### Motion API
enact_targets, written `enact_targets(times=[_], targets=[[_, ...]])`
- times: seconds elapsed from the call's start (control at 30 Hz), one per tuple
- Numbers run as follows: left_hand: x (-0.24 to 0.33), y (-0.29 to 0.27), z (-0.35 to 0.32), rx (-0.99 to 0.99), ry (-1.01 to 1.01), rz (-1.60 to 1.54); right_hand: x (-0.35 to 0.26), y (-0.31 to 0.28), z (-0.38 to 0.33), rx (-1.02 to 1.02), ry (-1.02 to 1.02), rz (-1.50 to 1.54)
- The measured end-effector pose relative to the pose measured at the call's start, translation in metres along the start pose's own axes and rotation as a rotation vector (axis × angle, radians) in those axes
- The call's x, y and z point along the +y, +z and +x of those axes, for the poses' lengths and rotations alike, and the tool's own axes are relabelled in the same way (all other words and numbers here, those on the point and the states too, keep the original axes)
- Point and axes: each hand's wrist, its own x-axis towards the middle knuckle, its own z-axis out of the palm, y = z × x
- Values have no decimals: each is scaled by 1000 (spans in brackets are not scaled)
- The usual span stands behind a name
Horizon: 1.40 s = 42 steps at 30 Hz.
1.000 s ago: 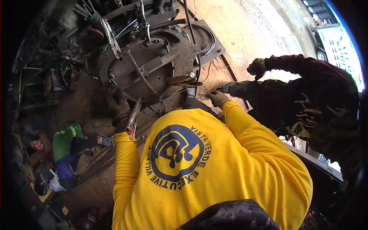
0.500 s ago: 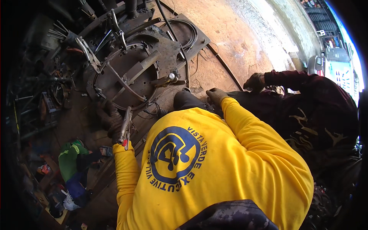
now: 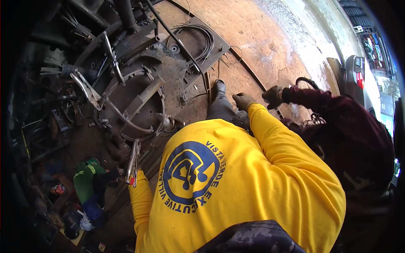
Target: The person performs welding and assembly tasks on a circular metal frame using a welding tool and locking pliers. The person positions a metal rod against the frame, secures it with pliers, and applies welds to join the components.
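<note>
My right hand [image 3: 244,101], gloved, is closed beside my leg; what it holds, if anything, does not show. My left hand [image 3: 119,147], in a dark glove, lies in shadow by the near edge of a round metal ring frame [image 3: 126,114]. Its fingers are hard to make out. Locking pliers [image 3: 133,162] hang at the frame's near edge, right beside that hand, with a red tip. More locking pliers [image 3: 113,59] and a pair further left [image 3: 86,90] grip the frame. A flat bar [image 3: 145,97] crosses the ring.
A co-worker in a dark red sleeve [image 3: 312,97] is close on my right, a gloved hand [image 3: 274,96] near mine. Coiled wire [image 3: 206,42] lies on a steel plate beyond the frame. A person in green [image 3: 86,179] is low at left. A vehicle [image 3: 356,80] stands far right.
The view has shifted, so the ring frame appears lower and further left. My right hand is slightly higher and to the right. My boot now shows beyond my knee.
</note>
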Motion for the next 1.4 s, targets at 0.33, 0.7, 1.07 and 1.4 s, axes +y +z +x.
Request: enact_targets(times=[0.33, 0.7, 1.07, 1.4], targets=[[22, -40, -83, 450, -110, 363, 36, -134, 137, -109, 130, 163], [103, 60, -250, -282, -465, 578, 117, -218, 230, -209, 236, 420], [111, 158, -197, -1153, -118, 617, 113, -231, 216, -197, 186, 272], [-8, 250, -240, -1343, 499, 577, 141, -255, 117, -66, 154, 303]])
